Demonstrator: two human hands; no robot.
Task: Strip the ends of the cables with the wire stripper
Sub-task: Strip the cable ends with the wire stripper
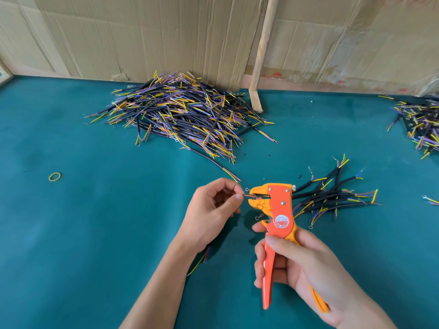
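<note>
Flattened cardboard [147,32] lines the wall behind a teal felt table [71,222], with a wooden slat [261,51] leaning against it. A big heap of cables [180,115] lies at about eleven o'clock from the hands, a smaller bundle [337,195] at two o'clock just behind the tool, and a third pile [420,124] at the far right edge. A yellow rubber band [54,177] sits alone at nine o'clock.

The right hand [297,264] is wrapped around the handles of the orange wire stripper [275,217], which stands nearly upright, handles toward six o'clock and head toward twelve, jaws facing nine o'clock. The left hand [211,210] pinches a thin red wire [248,197] between thumb and forefinger, its other fingers loosely curled. The wire's long axis runs flat from nine to three o'clock, crosswise to the tool, and its free end already lies between the jaws. The left hand's fingertips sit just beside the jaw mouth.

The rest of that cable is mostly hidden by the left hand; a dark length with coloured ends shows beneath the wrist [202,257]. Judging from this, a squeeze of the handles comes next, with the left hand holding the wire against the pull toward three o'clock. The handles appear partly apart, so the squeeze seems not yet complete.
</note>
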